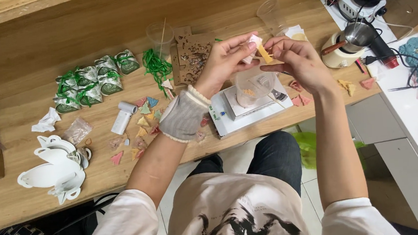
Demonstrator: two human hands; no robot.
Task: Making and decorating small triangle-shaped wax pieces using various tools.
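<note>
At the far left of the frame white cut-out shapes (55,171) lie on the wooden table (20,204), and above them a cluster of green-ribboned packets (92,80). Small coloured triangles (141,123) are scattered just left of my wrist. My left hand (224,60), in the upper middle, pinches a small pale pink piece (254,43) between thumb and fingers. Beside it, my right hand (297,59) closes its fingertips on a short yellow strip (265,53); the strip's long axis slants from upper left down to lower right. Both sit right over a clear cup (252,86) standing on a white scale (248,110). Two empty plastic cups (271,15) stand behind my hands. At the right, a small pot (358,34) rests on a cream base, with cables beyond.
</note>
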